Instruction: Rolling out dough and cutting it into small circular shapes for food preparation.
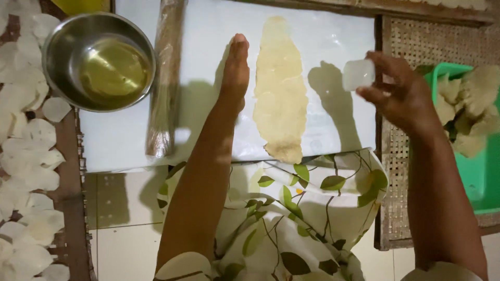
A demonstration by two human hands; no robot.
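Dough: one long, thin, pale yellow sheet (280, 88) lies on the white plastic-covered board (333, 31). Left hand (235, 70) lies flat, fingers together, touching the board just beside the sheet at its 9 o'clock. Right hand (398, 91) pinches one small translucent round plastic cup (358, 74) at 3 o'clock. Risk: the thin sheet could tear or stick under uneven pressing. Count: one wooden rolling pin (165, 78), one steel bowl of oil (99, 61), one green basket (476, 171).

Dough sheet (279, 91): pale yellow, rolled thin, long irregular strip, lying flat lengthwise on white board (208, 62). Small cup (358, 74): translucent white, round, held up in air right of dough, above board edge.
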